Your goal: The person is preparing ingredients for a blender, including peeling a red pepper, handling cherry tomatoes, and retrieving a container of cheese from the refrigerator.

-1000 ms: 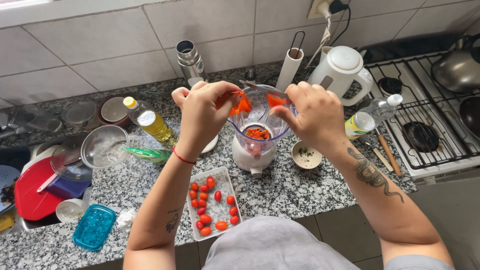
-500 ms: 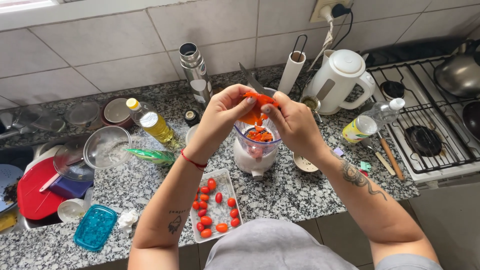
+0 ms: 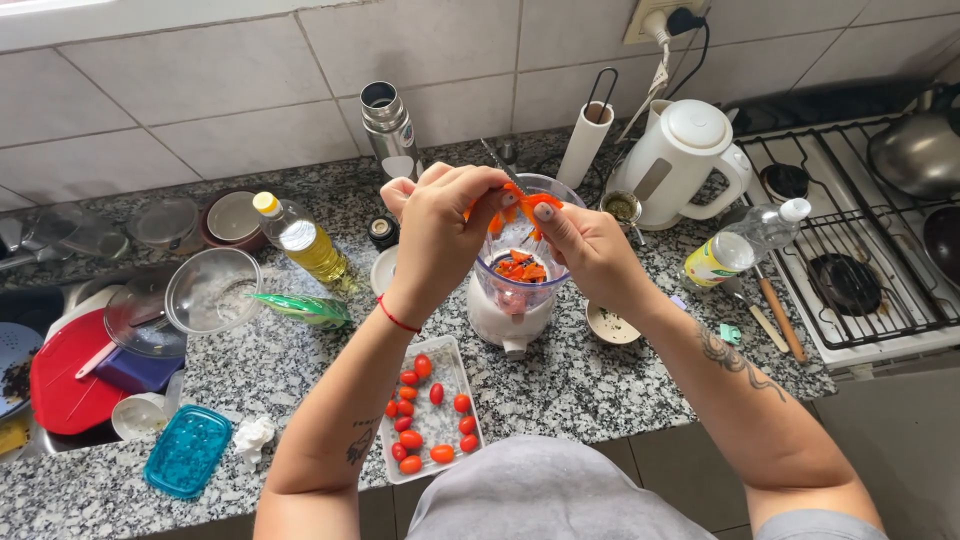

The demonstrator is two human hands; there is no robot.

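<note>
Both hands have come together since a second ago: then they were spread at either side of the blender jar [image 3: 520, 262], each with an orange piece; now my left hand [image 3: 438, 232] and right hand [image 3: 588, 250] meet right over its mouth, fingers pinched narrow on the orange tomato pieces [image 3: 520, 208], seemingly tearing them. A knife tip [image 3: 498, 162] pokes up between them, though I cannot tell which hand holds it. As I judge it, the work is well started but far from finished: a small layer of cut pieces [image 3: 520, 270] lies in the jar, while many whole tomatoes remain in the white tray [image 3: 452, 372] on the worktop [image 3: 590, 385], below my left forearm.
</note>
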